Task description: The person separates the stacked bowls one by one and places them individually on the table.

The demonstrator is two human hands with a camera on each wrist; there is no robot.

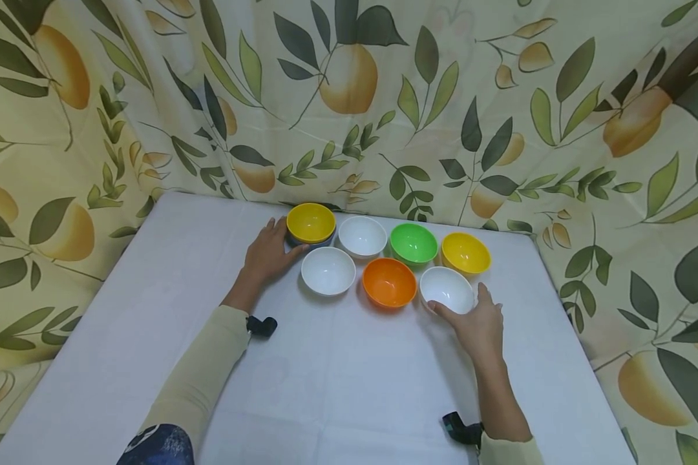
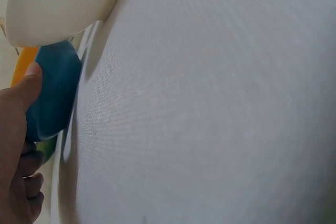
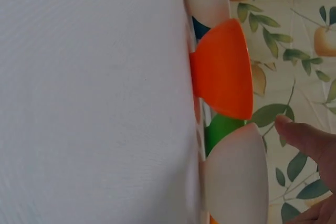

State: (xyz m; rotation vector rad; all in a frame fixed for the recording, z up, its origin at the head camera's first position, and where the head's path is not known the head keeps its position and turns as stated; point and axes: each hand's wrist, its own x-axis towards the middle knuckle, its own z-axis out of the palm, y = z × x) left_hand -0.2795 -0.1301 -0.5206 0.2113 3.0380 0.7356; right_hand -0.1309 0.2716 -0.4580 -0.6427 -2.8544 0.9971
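Observation:
On the left of the bowls, my left hand (image 1: 268, 253) holds the side of a blue bowl (image 2: 55, 90). A yellow bowl (image 1: 311, 223) sits in that blue one. The left wrist view shows the thumb against the blue wall and the other fingers bent, partly hidden. At the right end of the front row, my right hand (image 1: 480, 326) is beside a white bowl (image 1: 446, 289), thumb and fingers spread. From the right wrist, the thumb (image 3: 302, 135) stands apart from the white bowl's rim. An orange bowl (image 1: 389, 283) stands left of that white bowl.
Another white bowl (image 1: 328, 271) stands at the front left. Behind are a white bowl (image 1: 362, 237), a green bowl (image 1: 413, 244) and a second yellow bowl (image 1: 466, 253). A fruit-patterned curtain (image 1: 349, 142) hangs along the back edge of the white-covered table (image 1: 326, 387).

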